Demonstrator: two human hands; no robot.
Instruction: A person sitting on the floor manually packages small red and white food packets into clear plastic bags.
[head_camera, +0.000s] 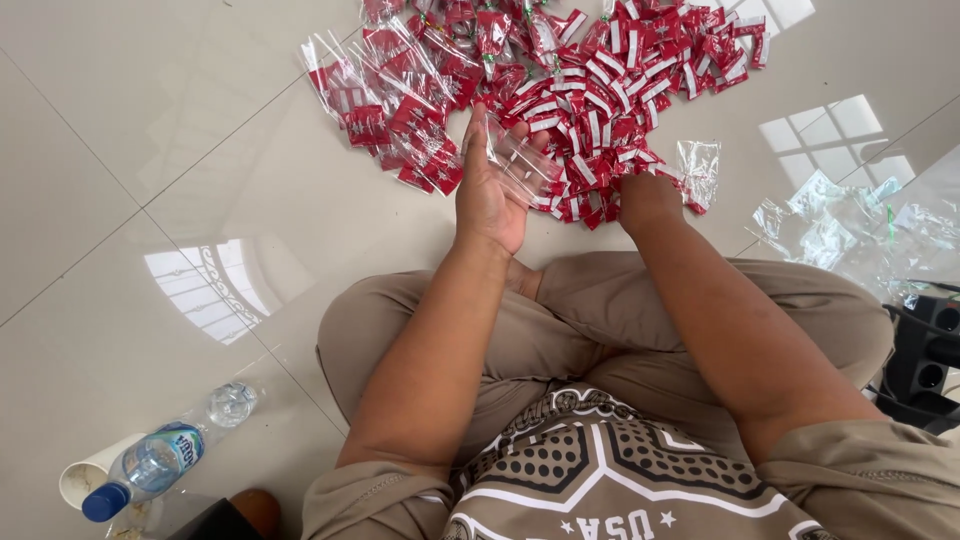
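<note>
Sachets (600, 110), small, red and white, lie heaped on the pale tiled floor (130, 150) just ahead of the seated person's crossed legs; every place below is told from that heap. Far to its left and back toward the person, a plastic water bottle (150, 462) with a blue cap lies on its side beside a white paper cup (78, 480); between them and the heap the tiles stretch bare and glossy. On the heap's left flank sit clear bags (400, 100) already filled with red sachets, their edges fanning out onto the floor. At the heap's near edge, the left hand (492, 185) is held palm up with fingers fairly wide and loosely spread, and a clear empty plastic bag (520, 160) lies across its fingertips. Just right of it, the right hand (645, 195) is pressed down into the heap's near rim; its fingers are curled under and hidden, so how far it is closed cannot be told. Beside the heap's right edge lies one crumpled clear wrapper (698, 170). Farther right, a loose pile of empty clear bags (850, 225) spreads over the tiles, and nearer the person's right knee stands a black power strip (925, 365).
</note>
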